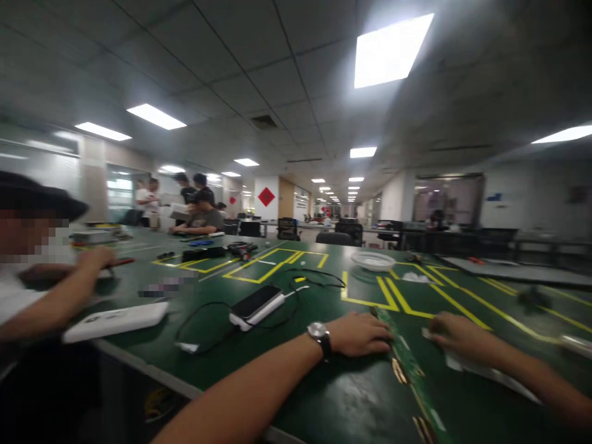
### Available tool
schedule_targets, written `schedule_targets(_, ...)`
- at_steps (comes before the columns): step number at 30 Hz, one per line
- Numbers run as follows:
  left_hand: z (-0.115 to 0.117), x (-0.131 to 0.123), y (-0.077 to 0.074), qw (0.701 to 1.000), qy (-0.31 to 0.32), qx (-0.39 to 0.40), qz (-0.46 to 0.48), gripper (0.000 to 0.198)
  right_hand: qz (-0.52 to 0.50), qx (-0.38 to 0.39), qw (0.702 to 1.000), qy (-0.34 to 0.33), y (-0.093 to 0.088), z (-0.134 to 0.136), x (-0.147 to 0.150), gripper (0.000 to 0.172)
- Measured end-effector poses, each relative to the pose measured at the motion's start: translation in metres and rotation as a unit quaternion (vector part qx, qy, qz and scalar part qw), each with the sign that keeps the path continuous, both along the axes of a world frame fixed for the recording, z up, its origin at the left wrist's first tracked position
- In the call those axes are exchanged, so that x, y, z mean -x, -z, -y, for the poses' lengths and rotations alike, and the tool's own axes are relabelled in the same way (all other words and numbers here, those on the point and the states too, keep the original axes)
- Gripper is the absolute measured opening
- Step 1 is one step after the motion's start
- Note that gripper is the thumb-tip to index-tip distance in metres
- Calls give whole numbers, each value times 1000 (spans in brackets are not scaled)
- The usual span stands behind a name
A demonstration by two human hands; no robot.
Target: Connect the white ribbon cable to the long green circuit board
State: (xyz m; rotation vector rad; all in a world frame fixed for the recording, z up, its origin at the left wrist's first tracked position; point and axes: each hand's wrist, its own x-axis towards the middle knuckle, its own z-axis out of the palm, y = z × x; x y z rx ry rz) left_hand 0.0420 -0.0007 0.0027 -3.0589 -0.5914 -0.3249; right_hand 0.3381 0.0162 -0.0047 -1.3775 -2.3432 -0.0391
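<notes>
A long, narrow green circuit board (409, 367) lies on the green table (342, 394), running from the middle toward the near edge. My left hand (363, 334), with a watch on its wrist, rests flat at the board's far end, its fingers touching the left side. To the right of the board is my right hand (451, 333), its fingers bent together around a small pale piece too blurred to name. Beneath my right hand and forearm lies a white sheet or wipe (493, 375).
A phone (256, 301) on a white block with a black cable lies left of my left hand. Farther left are a white power strip (118, 320) and a person's arm (55, 302). A round clear dish (372, 261) stands beyond, among yellow tape lines.
</notes>
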Motion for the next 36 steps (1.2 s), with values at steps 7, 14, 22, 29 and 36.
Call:
schedule_targets(7, -2, 2, 7, 999, 7, 28, 34, 39, 64, 89, 990, 94, -16, 27, 3, 21)
schedule_targets(14, -2, 3, 8, 998, 1, 49, 35, 39, 74, 88, 993, 26, -22, 40, 26, 23)
schedule_targets(22, -2, 2, 8, 999, 5, 31, 24, 42, 78, 104, 991, 17, -27, 49, 39, 24)
schedule_targets(29, -7, 1, 10, 999, 13, 29, 9, 44, 81, 104, 991, 18, -27, 52, 41, 23)
schedule_targets(36, -6, 1, 9, 999, 17, 48, 18, 42, 78, 91, 993, 8, -22, 47, 39, 22)
